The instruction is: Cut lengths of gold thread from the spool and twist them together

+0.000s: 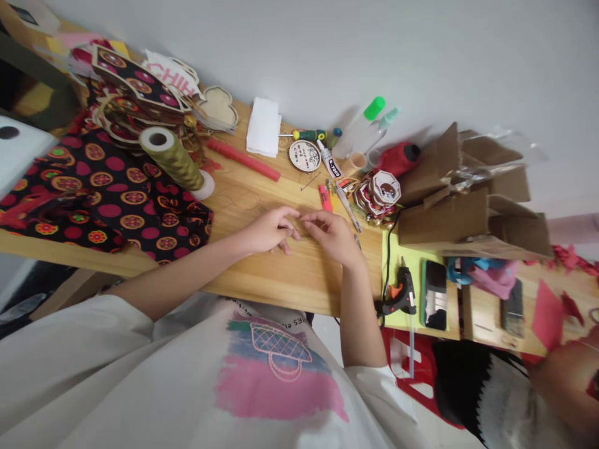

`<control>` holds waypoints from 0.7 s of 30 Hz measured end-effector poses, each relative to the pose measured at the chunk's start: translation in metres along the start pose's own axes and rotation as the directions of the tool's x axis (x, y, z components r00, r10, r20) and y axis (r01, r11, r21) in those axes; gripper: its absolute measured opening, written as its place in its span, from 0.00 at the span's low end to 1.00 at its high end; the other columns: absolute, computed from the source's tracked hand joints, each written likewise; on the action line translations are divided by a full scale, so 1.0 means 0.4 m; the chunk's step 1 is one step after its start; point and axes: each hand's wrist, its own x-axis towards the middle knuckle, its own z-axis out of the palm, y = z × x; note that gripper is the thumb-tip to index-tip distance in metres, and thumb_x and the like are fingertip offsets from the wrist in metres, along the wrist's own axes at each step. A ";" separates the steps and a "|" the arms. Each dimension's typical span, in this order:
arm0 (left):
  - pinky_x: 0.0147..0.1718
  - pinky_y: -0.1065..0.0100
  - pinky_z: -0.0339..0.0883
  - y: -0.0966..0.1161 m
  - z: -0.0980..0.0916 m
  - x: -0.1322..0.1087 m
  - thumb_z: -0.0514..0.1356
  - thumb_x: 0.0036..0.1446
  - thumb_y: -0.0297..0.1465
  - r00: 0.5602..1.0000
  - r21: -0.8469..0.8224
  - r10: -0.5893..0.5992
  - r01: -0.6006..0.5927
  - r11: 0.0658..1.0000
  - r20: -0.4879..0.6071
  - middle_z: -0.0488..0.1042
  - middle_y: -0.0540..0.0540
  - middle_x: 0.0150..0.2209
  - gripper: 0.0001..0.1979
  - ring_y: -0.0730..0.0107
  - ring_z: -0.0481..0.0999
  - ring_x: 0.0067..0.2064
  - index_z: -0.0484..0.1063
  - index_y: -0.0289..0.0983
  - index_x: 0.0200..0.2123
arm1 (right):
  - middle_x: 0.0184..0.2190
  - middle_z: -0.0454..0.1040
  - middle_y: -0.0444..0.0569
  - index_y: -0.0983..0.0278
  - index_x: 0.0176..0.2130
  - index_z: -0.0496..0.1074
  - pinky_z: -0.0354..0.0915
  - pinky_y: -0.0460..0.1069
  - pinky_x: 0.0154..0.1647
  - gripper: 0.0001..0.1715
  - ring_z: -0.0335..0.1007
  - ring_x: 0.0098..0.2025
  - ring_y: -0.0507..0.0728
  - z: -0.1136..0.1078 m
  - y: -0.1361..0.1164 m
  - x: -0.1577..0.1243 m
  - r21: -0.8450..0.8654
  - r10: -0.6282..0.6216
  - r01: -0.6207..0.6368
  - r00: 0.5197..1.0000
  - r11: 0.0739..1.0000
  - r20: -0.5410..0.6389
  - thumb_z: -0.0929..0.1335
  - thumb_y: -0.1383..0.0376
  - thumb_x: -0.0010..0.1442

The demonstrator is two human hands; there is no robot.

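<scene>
A long wooden table (290,280) is seen running across the view against a pale wall. Patterned fabric (93,199), dark with pink and orange discs, is spread over its left end. Open cardboard boxes (468,199) are stacked at the right. A cone of olive-gold thread (171,156) lies tilted beside the fabric, near a red rod (243,160). Further back a folded white cloth (263,126), a round printed disc (304,155), a glue tube (330,161) and a green-capped bottle (360,128) are noted. A black hot-glue gun (401,293) rests on a green sheet, just beside a phone (435,293). A stack of octagonal badges (381,193) sits near the boxes.

At the table's middle, the left hand (269,231) and right hand (332,236) are brought together, fingertips nearly touching. Both are partly curled in a pinching posture. Whatever is pinched is too small to be made out; possibly a fine thread between the fingertips, just above the bare wood.
</scene>
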 end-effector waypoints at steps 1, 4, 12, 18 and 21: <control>0.10 0.80 0.54 0.000 0.000 0.000 0.49 0.58 0.18 1.000 0.004 0.001 -0.001 1.000 -0.004 0.76 0.41 0.41 0.20 0.79 0.74 0.19 0.57 0.33 0.54 | 0.28 0.74 0.46 0.66 0.34 0.75 0.58 0.46 0.29 0.09 0.63 0.26 0.50 0.000 -0.003 0.000 -0.013 -0.007 0.007 1.000 1.000 0.017 0.66 0.65 0.55; 0.10 0.80 0.54 0.002 0.000 0.000 0.48 0.57 0.16 1.000 0.018 0.005 -0.004 1.000 -0.017 0.76 0.41 0.41 0.22 0.79 0.74 0.19 0.57 0.32 0.54 | 0.23 0.71 0.44 0.66 0.31 0.73 0.56 0.45 0.26 0.06 0.59 0.23 0.49 0.004 -0.009 0.001 -0.020 -0.009 0.010 0.998 1.000 0.058 0.66 0.66 0.54; 0.11 0.80 0.55 0.001 -0.001 0.000 0.48 0.57 0.16 1.000 0.030 0.007 -0.006 1.000 -0.015 0.75 0.39 0.43 0.23 0.79 0.74 0.20 0.56 0.32 0.56 | 0.24 0.72 0.44 0.66 0.29 0.73 0.56 0.45 0.28 0.06 0.59 0.24 0.49 0.014 -0.015 0.005 0.010 -0.022 0.021 0.996 1.000 0.091 0.67 0.66 0.54; 0.11 0.80 0.55 -0.004 -0.003 0.001 0.48 0.58 0.17 1.000 0.035 0.010 -0.010 0.999 -0.004 0.75 0.39 0.43 0.23 0.78 0.75 0.21 0.56 0.32 0.56 | 0.23 0.72 0.44 0.65 0.28 0.72 0.55 0.45 0.27 0.07 0.59 0.23 0.49 0.015 -0.020 0.006 -0.005 -0.027 0.027 0.996 1.000 0.089 0.66 0.66 0.54; 0.11 0.80 0.55 -0.003 -0.004 0.000 0.47 0.58 0.17 1.000 0.040 0.012 -0.012 0.999 0.001 0.75 0.38 0.44 0.23 0.79 0.75 0.21 0.56 0.32 0.56 | 0.23 0.71 0.44 0.65 0.27 0.72 0.55 0.45 0.27 0.07 0.58 0.23 0.49 0.017 -0.016 0.007 -0.037 -0.029 0.032 0.996 0.999 0.088 0.66 0.67 0.54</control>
